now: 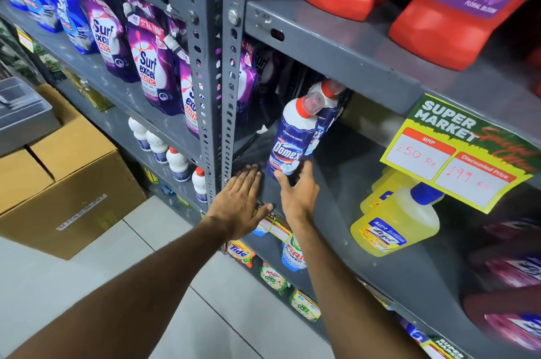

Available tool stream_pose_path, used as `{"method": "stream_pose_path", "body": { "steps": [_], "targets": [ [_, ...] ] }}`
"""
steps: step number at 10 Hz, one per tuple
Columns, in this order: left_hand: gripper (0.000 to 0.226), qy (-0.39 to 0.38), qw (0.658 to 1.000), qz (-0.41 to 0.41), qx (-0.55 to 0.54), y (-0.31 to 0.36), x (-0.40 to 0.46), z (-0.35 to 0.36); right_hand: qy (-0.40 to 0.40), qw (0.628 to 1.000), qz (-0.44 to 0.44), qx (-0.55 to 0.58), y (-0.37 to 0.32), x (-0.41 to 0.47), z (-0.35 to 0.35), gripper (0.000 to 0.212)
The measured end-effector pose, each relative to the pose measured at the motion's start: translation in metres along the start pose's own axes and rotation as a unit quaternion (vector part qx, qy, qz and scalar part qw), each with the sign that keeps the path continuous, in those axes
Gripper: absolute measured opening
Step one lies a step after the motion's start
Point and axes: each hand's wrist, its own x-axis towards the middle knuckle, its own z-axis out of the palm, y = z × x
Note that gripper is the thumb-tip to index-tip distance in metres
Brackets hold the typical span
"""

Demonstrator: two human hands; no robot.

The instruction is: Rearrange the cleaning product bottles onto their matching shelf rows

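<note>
Right hand (297, 191) spreading open at frame centre, fingertips touching the base of the front Domex bottle (289, 143). Left hand (238, 203) lying flat, fingers together, on the grey shelf (330, 183) just beside. Two Domex bottles standing near-upright, caps tilting toward upper right.

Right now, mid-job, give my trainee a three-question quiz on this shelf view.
1. True or false: the left hand lies flat on the shelf, holding nothing.
2. What does the right hand touch? A) yellow bottle B) Domex bottle C) red bottle
3. What discounted price is on the price sign?

Key: 1 true. 2 B, the Domex bottle, at its base. 3 199.
</note>
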Motion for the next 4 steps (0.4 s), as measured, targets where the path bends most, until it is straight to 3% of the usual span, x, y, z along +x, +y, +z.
{"method": "stream_pose_path", "body": {
  "steps": [1,3,4],
  "targets": [
    [0.091,0.004,1.0,0.003,0.003,0.0,-0.001,0.0,0.004,1.0,-0.004,0.005,0.001,-0.001,0.001,0.057],
    [0.093,-0.05,0.999,-0.007,-0.006,0.0,0.003,-0.012,-0.03,0.998,0.012,0.062,0.0,-0.008,-0.009,0.082],
    [0.095,-0.058,0.998,0.008,-0.003,-0.001,0.0,-0.027,-0.019,0.999,-0.029,0.033,-0.016,-0.028,-0.024,0.073]
  ]
}}
